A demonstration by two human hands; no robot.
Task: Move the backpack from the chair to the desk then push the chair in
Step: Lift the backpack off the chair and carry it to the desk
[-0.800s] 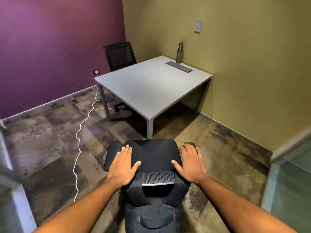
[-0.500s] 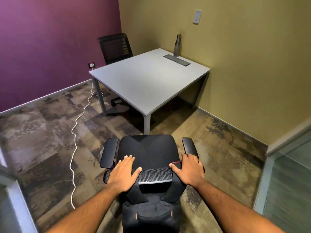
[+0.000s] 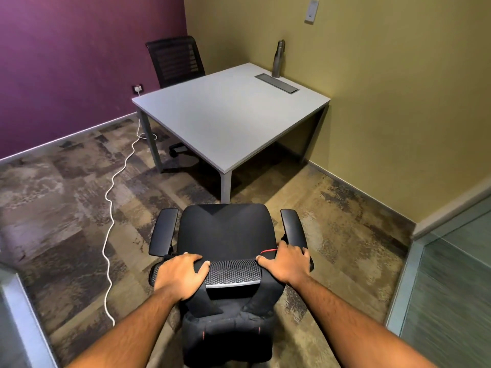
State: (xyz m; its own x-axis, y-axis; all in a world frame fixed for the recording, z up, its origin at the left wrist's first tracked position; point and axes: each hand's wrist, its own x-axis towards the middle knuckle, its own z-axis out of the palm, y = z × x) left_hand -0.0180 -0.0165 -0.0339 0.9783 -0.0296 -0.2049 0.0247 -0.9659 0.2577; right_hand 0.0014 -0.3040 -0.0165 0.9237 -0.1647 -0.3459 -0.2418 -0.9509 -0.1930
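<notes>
A black office chair (image 3: 225,229) faces the grey desk (image 3: 225,115), with its seat a short way from the desk's near corner. A black backpack (image 3: 228,338) with small red marks hangs behind the chair's backrest, its straps running up toward the mesh top edge. My left hand (image 3: 180,274) is curled over the left end of that top edge. My right hand (image 3: 287,262) is curled over the right end, beside a red cord. Whether the fingers also hold the straps is hidden.
A metal bottle (image 3: 278,59) and a cable hatch (image 3: 276,83) sit at the desk's far side. A second black chair (image 3: 175,59) stands behind the desk. A white cable (image 3: 109,208) snakes over the carpet at left. Glass partitions (image 3: 446,288) flank me.
My hands pulled back from above the seat to the top of the backrest, and the fingers curled over it. The view has tilted so that more of the chair and backpack shows.
</notes>
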